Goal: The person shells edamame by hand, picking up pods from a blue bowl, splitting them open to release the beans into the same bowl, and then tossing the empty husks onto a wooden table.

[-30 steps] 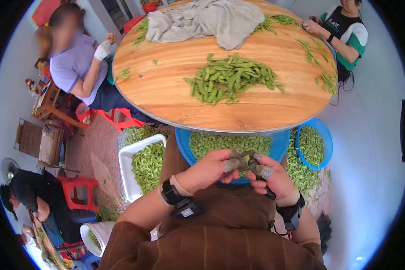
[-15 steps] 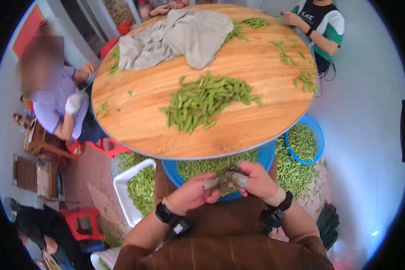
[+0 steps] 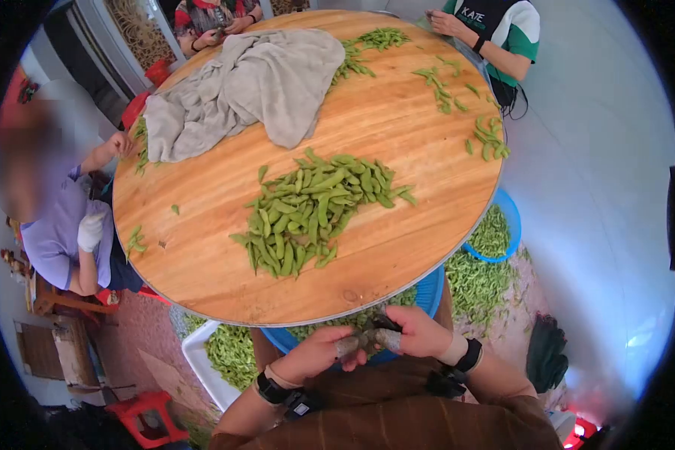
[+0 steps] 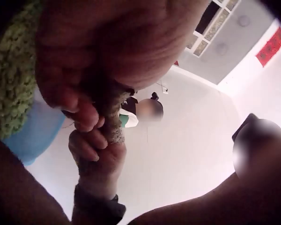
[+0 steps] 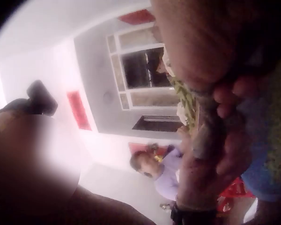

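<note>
Soybean pod (image 3: pixel 368 340) stays pinched between the covered fingers (image 3: pixel 349 346) of left hand (image 3: pixel 319 357) and right hand (image 3: pixel 421 334), still together above the blue basin (image 3: pixel 432 291) beside the desk (image 3: pixel 397 251), so shelling continues.

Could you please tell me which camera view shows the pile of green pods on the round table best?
The head view: the whole pile of pods lies in the open on the table. The left wrist view shows none of it; the right wrist view gives at most a blurred green strip.
</note>
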